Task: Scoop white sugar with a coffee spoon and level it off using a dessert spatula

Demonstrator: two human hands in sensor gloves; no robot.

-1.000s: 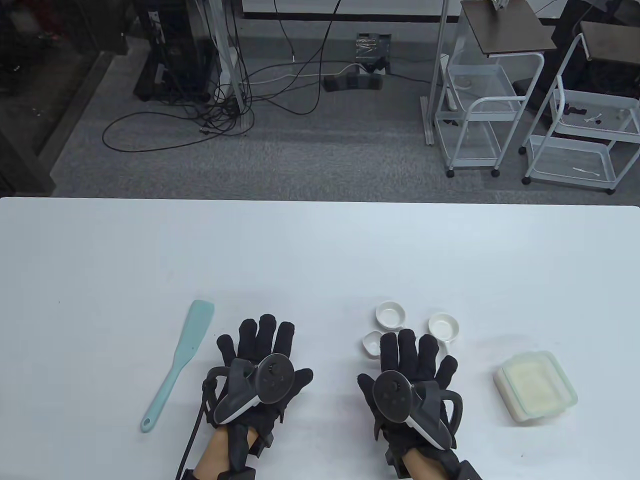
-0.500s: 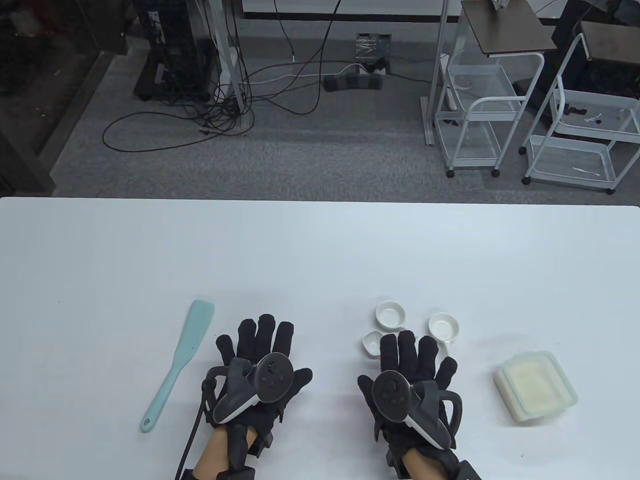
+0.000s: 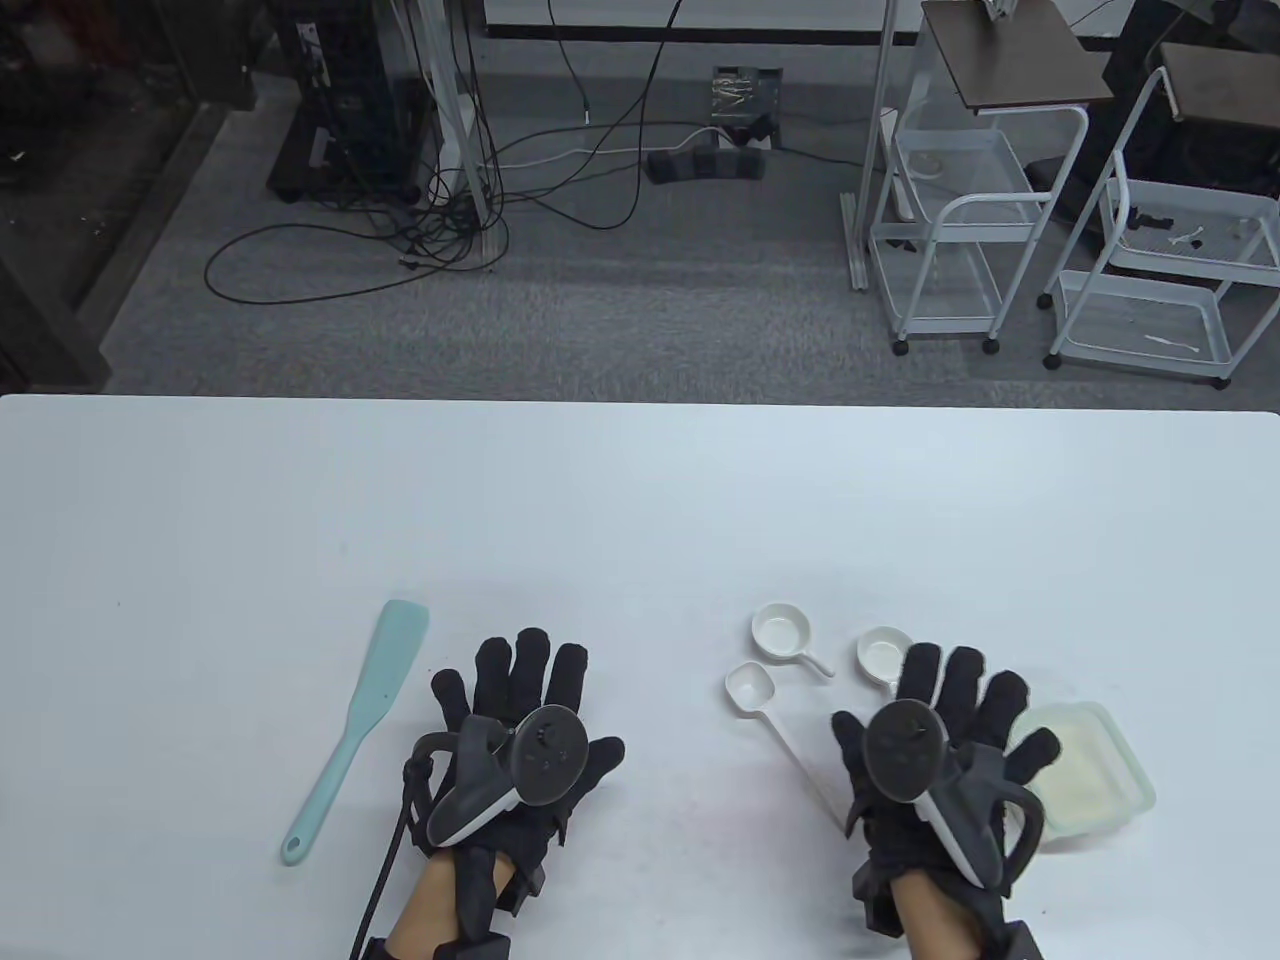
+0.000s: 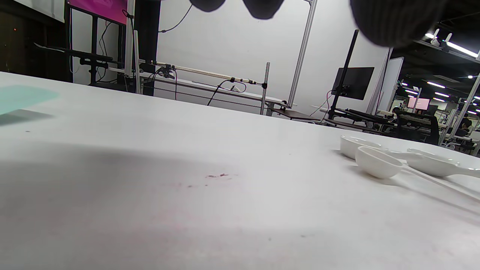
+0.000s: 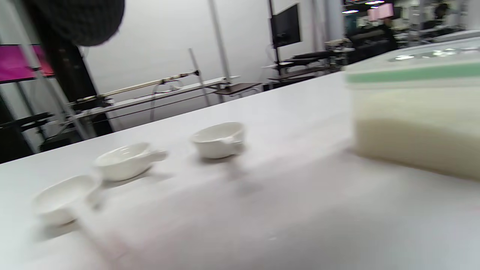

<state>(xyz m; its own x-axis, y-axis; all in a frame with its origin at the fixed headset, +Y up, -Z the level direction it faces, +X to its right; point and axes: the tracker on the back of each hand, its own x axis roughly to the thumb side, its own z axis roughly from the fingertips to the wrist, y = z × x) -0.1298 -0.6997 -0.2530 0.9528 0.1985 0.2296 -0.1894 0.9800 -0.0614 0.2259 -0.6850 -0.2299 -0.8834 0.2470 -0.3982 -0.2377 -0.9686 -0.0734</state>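
- Table view: left hand (image 3: 520, 765) flat, fingers spread, grasping nothing, right of the dessert spatula (image 3: 358, 726). Right hand (image 3: 935, 765) splayed, holding nothing, partly over the sugar container (image 3: 1095, 775); three white spoons (image 3: 775, 712) to its left.
- Left wrist view: spoons far right; spatula tip at left.
- Right wrist view: blurred; container at right, spoons at left.

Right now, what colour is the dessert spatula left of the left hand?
Pale mint green, the dessert spatula shows best in the table view.
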